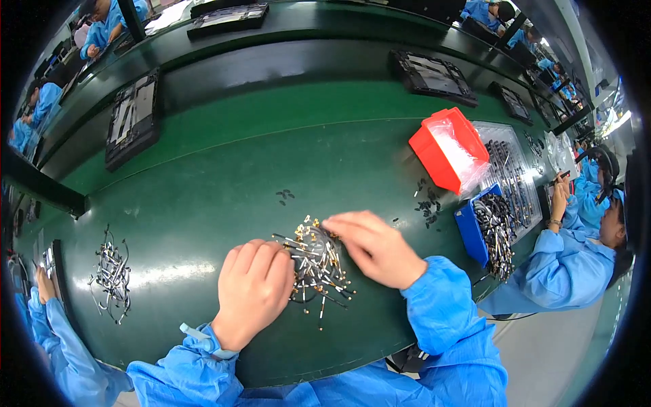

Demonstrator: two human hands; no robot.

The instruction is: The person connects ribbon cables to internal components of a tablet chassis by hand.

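A loose pile of short cables (319, 264), black and silver-white with small gold-coloured ends, lies on the green table in front of me. My left hand (256, 281) rests against the pile's left side, its fingers curled inward. The back of the hand hides what the fingertips grip, though a cable end pokes out beside them. From the right, my right hand (373, 245) reaches over the pile's far edge. Its fingers are stretched out, with the thumb apart below them, and the fingertips are at the small gold-coloured cable ends.
Another cable bunch (112, 277) lies left. Small black pieces (285, 195) are scattered beyond the pile. To the right stand a red bin (434, 152) with clear plastic, a blue bin (468, 234) full of cables and a clear tray (532, 220). A co-worker (569, 261) sits beside them.
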